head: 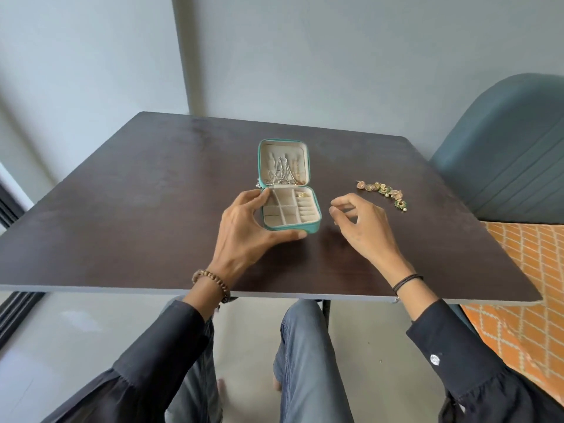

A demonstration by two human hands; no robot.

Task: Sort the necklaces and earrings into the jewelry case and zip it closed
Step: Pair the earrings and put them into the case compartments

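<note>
A: Head view: left hand (247,227) grips the open jewelry case (316,222) at its near corner; necklaces (282,172) hang in the lid beyond that grip.
B: Right hand (360,221), loosely curled, holds nothing. Earrings (381,192) lie just beyond its fingertips. I'd pinch 1 lightly.

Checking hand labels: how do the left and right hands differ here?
The left hand grips the case; the right hand hangs beside it, fingers loosely curled, nothing visible in them. Left wrist has a bead bracelet; right wrist a thin dark band. Both have dark sleeves.
</note>
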